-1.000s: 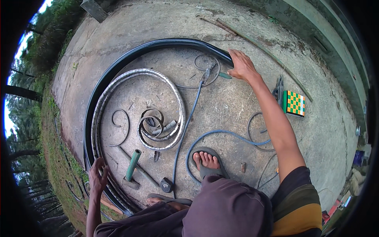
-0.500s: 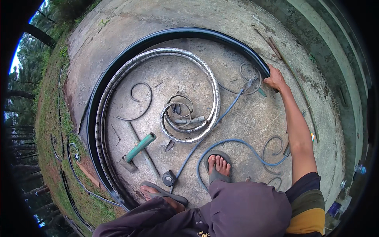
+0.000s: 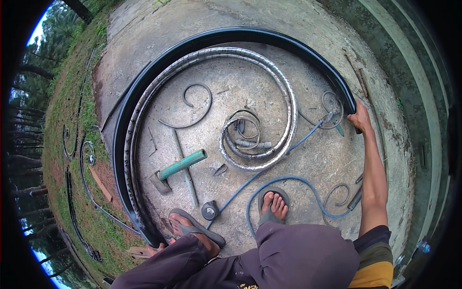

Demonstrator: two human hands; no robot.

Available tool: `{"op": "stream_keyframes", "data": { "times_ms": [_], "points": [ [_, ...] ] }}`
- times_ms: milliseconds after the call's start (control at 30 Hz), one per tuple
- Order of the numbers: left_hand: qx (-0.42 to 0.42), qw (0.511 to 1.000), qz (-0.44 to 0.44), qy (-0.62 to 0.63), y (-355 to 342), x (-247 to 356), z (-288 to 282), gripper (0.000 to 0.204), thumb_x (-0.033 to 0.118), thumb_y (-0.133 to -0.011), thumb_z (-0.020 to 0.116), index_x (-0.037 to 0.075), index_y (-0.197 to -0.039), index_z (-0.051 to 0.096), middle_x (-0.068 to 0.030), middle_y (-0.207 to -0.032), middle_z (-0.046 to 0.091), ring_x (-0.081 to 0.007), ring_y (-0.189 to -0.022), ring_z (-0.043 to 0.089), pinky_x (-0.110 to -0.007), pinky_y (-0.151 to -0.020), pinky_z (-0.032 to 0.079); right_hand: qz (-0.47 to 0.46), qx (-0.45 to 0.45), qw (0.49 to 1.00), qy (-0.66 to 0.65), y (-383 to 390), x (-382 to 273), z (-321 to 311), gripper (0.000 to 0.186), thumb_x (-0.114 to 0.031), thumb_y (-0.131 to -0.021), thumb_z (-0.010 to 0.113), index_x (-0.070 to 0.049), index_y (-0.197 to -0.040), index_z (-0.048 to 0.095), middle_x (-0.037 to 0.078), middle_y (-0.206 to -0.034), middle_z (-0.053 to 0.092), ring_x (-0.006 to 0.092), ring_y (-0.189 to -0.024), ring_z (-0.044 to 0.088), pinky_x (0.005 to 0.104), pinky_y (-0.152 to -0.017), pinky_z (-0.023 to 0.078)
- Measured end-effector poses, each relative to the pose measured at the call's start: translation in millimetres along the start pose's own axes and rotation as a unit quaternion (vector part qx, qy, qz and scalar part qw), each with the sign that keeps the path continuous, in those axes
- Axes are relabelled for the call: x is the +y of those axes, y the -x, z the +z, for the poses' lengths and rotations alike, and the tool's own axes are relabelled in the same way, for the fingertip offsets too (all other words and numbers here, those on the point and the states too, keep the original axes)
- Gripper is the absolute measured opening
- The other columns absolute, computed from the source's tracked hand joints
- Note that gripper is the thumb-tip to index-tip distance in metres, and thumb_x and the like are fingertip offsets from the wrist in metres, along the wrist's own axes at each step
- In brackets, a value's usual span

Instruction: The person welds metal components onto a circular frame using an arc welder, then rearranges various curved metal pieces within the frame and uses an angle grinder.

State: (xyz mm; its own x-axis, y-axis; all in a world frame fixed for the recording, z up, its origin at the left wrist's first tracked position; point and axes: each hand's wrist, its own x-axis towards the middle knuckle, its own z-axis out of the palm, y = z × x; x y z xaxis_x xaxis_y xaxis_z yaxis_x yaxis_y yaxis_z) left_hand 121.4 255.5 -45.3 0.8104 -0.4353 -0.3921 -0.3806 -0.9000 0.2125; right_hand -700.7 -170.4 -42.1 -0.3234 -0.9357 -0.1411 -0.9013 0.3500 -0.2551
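A long black curved strip (image 3: 250, 34) arches around a silver metal spiral (image 3: 291, 98) on the concrete. My right hand (image 3: 360, 117) is closed around the strip's right end. At its lower left end, my left hand (image 3: 155, 248) shows only in part beside my trouser leg, its fingers closed against the strip. Inside the arc lie a hammer with a green tube handle (image 3: 183, 164), a grey rod (image 3: 184, 168) partly under it, a curled grey rod (image 3: 210, 98) and a small black tape measure (image 3: 210, 210).
A blue cable (image 3: 240, 190) winds over the concrete past my sandalled feet to a clamp (image 3: 329, 117) and to a dark handle (image 3: 355, 198). Rusty rods (image 3: 363, 84) lie on the right. Grass (image 3: 101, 212) with cables and a wood piece borders the left.
My left hand has come into view at the strip's lower left end. My right hand still grips the other end. The whole view has shifted slightly.
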Motion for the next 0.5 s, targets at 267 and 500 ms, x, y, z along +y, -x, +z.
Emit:
{"op": "stream_keyframes", "data": {
  "times_ms": [267,500],
  "points": [
    [0.054,0.994,0.086,-0.027,-8,26,-9,0.077,0.036,-0.09,0.071,-0.002,-0.148,0.036,-0.0281,-0.146,0.045,-0.039,-0.136,0.044,-0.047,-0.115,0.03,0.039,0.019,0.999,-0.01,2,-24,5,0.064,-0.008,-0.068,0.071,0.001,-0.13,0.054,0.03,-0.11,0.067,0.0437,-0.109,0.064,0.0478,-0.096,0.051],
    [-0.047,0.931,0.358,0.062,36,205,-25,0.076,0.04,-0.091,0.072,-0.005,-0.145,0.041,-0.0242,-0.142,0.051,-0.0341,-0.131,0.05,-0.041,-0.111,0.035,0.062,0.036,0.997,-0.007,14,-24,-8,0.049,-0.004,-0.072,0.068,0.001,-0.119,0.057,0.027,-0.11,0.068,0.0438,-0.107,0.065,0.0488,-0.093,0.053]
  ]
}}
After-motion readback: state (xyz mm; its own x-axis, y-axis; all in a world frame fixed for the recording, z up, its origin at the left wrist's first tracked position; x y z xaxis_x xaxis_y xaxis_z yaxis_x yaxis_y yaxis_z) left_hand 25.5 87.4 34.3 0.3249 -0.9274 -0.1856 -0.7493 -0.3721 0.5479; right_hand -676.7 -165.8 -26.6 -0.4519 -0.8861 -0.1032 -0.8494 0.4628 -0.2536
